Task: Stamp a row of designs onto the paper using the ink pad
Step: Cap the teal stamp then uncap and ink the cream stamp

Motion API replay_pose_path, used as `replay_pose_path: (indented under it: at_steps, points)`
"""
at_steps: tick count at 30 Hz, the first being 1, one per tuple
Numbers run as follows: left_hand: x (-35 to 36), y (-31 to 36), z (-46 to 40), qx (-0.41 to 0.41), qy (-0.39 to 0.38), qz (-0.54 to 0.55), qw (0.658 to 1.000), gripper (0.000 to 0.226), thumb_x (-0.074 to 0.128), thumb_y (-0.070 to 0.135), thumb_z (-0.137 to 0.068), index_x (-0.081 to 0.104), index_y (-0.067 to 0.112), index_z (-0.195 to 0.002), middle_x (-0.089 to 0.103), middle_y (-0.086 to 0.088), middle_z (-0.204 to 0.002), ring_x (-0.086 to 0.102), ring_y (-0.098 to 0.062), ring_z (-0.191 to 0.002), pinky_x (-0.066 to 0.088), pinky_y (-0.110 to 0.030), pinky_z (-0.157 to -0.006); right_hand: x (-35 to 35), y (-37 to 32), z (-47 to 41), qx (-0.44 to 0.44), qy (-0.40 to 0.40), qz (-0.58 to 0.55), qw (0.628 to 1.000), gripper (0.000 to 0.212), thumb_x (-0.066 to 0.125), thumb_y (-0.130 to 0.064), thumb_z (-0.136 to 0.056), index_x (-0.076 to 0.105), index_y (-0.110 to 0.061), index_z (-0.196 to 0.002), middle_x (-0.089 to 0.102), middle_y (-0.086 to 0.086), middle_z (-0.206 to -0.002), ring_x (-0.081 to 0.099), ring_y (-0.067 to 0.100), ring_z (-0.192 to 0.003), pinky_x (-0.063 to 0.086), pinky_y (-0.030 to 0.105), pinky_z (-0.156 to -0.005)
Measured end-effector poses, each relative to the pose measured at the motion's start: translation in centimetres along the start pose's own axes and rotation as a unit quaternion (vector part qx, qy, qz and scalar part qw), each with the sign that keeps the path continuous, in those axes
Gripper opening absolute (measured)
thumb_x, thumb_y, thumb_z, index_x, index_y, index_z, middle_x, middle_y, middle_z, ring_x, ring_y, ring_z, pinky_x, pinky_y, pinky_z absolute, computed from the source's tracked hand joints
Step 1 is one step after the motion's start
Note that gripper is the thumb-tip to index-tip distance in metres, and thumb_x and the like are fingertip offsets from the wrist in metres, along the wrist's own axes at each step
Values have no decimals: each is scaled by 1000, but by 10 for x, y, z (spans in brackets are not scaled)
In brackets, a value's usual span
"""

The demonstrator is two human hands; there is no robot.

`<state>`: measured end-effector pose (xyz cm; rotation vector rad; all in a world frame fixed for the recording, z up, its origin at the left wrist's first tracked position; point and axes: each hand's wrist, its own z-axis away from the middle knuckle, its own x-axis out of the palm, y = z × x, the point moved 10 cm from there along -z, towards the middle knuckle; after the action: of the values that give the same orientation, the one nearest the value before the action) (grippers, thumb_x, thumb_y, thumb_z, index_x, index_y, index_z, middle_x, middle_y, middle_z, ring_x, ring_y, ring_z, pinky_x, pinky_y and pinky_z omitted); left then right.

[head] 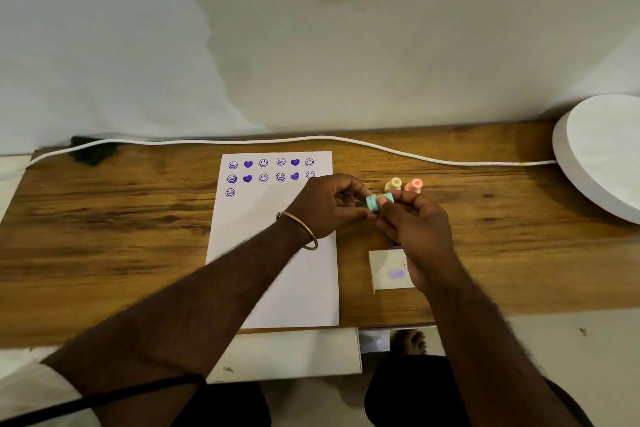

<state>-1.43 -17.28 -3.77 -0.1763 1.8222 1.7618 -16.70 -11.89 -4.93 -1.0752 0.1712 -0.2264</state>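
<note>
At the frame's centre, a teal stamp is pinched between both hands, likely for capping, right of the paper where a third row is begun.

Soft, even indoor light falls on a wooden table, dim and warm, with no glare. A white round object at 3 o'clock throws a faint shadow toward 6 o'clock. Wide-angle distortion bows the edges; forearms at 6 o'clock look slightly soft.
</note>
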Motion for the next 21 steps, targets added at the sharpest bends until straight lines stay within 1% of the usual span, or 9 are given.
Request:
replay_pose_path:
  at_steps: [5,7,10,13,15,18,21]
  points:
    - [2,7,-1,8,-10,-20,1000,31,79,22,-77,71,13,-106,66,7,-91,60,-8,-79,50,-11,-69,-2,2,-2,0,4,20,1000,35,69,-15,-87,65,-8,-121,71,6,-111,70,20,-99,59,35,-86]
    - [4,9,-1,13,-16,-33,999,30,79,21,-78,71,12,-106,64,8,-90,59,-6,-77,47,-7,-68,-3,3,-3,0,6,29,1000,34,69,-15,-87,66,-9,-120,71,5,-109,70,18,-97,59,34,-84]
    - [6,11,-1,18,-27,-39,999,31,79,19,-78,71,13,-108,62,11,-89,58,-4,-77,44,-3,-67,0,13,-4,35,-25,2,999,31,67,-13,-88,66,-8,-118,72,7,-108,71,19,-96,59,37,-85]
    - [7,11,-1,16,-35,-34,999,32,79,18,-77,71,15,-109,62,13,-89,59,-4,-79,45,-4,-69,3,20,-4,76,-56,-47,994,27,66,-10,-89,67,-7,-116,73,10,-108,72,21,-96,58,37,-87]
    - [7,11,0,15,-41,-34,998,33,79,18,-77,70,16,-109,62,15,-89,59,-2,-80,45,-4,-69,4,21,-5,78,-63,-52,994,28,66,-10,-88,67,-7,-116,73,10,-108,72,21,-97,58,37,-87]
    - [10,15,1,31,-52,-23,998,32,77,14,-79,68,16,-110,63,13,-97,59,1,-85,46,-5,-73,2,15,-4,41,-40,-10,998,32,71,-13,-85,68,-8,-116,73,8,-108,72,20,-96,59,36,-85]
    - [14,23,1,63,-48,-57,995,34,75,13,-80,68,12,-113,64,5,-100,57,-3,-85,46,-5,-74,-3,0,-3,-40,21,85,995,36,76,-22,-82,69,-14,-116,73,-2,-103,70,13,-90,60,28,-76]
